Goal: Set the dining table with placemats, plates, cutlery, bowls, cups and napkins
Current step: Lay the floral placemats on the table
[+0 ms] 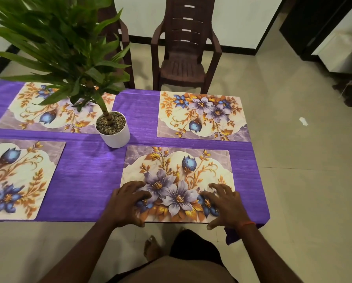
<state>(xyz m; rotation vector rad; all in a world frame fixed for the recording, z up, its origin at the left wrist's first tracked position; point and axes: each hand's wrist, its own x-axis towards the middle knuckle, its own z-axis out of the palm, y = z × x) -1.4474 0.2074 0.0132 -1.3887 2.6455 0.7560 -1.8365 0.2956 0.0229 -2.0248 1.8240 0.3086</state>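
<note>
Hands on the last setting: the left hand (128, 203) and right hand (224, 205) lie palm-down with fingers spread and bent on the mat (177, 168), which sits near-right of the pot (113, 129). Both thumbs hang at the mat's near edge; whether they hook under it cannot be told.

That edge runs flush with the table (171, 222) rim, so a pull toward the body would likely slide the mat off. A hard push the other way could ruck the cloth (89, 176), and a dragged cloth could rock the pot, top-heavy with its plant (54, 43).

A second mat (18, 176) lies near-left of the pot, a third mat (28, 111) far-left under the leaves, a fourth mat (201, 117) far-right. The leaves could snag anything set on the third mat. No plates, cutlery, bowls, cups or napkins show.

The purple cloth covers the whole top, one corner drooping below the right wrist. Beyond the pot stand two brown chairs (185, 58) against a white wall (242, 17). Far right of the pot, a white scrap (303, 121) lies on the pale tiled floor (303, 190).
</note>
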